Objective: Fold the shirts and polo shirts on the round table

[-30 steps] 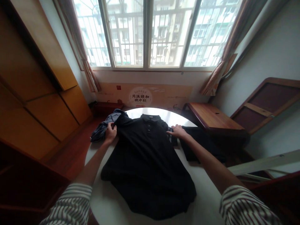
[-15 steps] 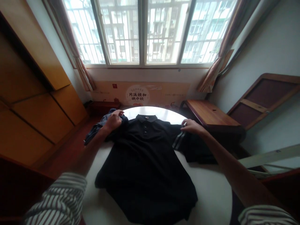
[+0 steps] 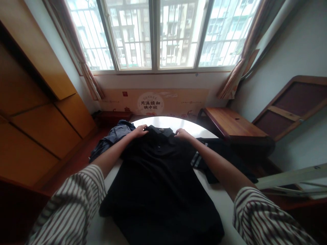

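Note:
A black polo shirt [image 3: 160, 180] lies front side up on a round white table [image 3: 176, 121], its collar toward the window and its hem toward me. My left hand [image 3: 140, 131] pinches the shirt at the shoulder just left of the collar. On the other side of the collar, my right hand [image 3: 182, 133] is closed on the right shoulder. The right sleeve, with pale stripes at its cuff, spreads out beneath my right forearm. Dark cloth [image 3: 222, 160] lies beyond that sleeve on the table's right side.
Crumpled blue-grey clothing [image 3: 112, 136] hangs over the table's left edge. A wooden bench [image 3: 235, 122] stands at the back right. Orange cabinets [image 3: 46, 132] line the left wall, and a barred window [image 3: 155, 37] is straight ahead.
Both hands have moved inward from the sleeves to the shoulders beside the collar. The shirt has shifted slightly, with its hem nearer to me.

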Demonstrator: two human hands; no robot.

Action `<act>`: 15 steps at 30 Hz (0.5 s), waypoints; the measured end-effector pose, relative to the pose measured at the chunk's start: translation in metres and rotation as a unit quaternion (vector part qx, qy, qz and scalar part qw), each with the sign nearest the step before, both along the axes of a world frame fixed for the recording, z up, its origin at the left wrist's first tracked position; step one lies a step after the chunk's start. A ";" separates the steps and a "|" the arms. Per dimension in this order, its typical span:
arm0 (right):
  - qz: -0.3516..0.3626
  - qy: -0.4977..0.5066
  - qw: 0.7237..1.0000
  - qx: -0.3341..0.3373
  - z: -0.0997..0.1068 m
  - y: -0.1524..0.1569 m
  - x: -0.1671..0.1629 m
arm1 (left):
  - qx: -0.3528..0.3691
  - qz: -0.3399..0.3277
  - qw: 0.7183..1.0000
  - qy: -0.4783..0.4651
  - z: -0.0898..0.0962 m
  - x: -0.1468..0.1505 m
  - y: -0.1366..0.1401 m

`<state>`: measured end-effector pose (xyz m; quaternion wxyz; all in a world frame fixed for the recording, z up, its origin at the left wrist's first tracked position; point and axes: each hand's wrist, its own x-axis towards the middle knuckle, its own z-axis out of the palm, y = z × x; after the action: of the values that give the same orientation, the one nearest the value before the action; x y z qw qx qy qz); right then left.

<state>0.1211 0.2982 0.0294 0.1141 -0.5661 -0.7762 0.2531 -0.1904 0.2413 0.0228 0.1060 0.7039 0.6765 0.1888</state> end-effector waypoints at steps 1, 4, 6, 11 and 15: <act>0.000 -0.003 1.000 0.015 0.002 0.002 -0.003 | 0.015 -0.003 1.000 -0.006 0.004 -0.002 0.000; -0.018 -0.003 0.996 0.087 0.015 0.010 -0.013 | 0.058 0.022 0.998 -0.010 0.020 -0.007 0.004; -0.026 -0.003 0.991 0.129 0.025 0.011 -0.020 | 0.083 0.059 0.995 -0.002 0.030 -0.004 0.008; 0.056 -0.014 0.989 0.134 0.035 -0.042 -0.016 | 0.103 0.020 0.994 0.021 0.039 0.028 -0.034; 0.236 -0.001 0.954 0.183 0.029 -0.163 0.032 | 0.095 -0.197 0.976 0.013 0.034 0.055 -0.159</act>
<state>0.1529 0.1348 0.0582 0.1519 -0.3368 -0.9206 0.1261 -0.1358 0.0820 0.0568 0.0652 0.8324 0.5051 0.2185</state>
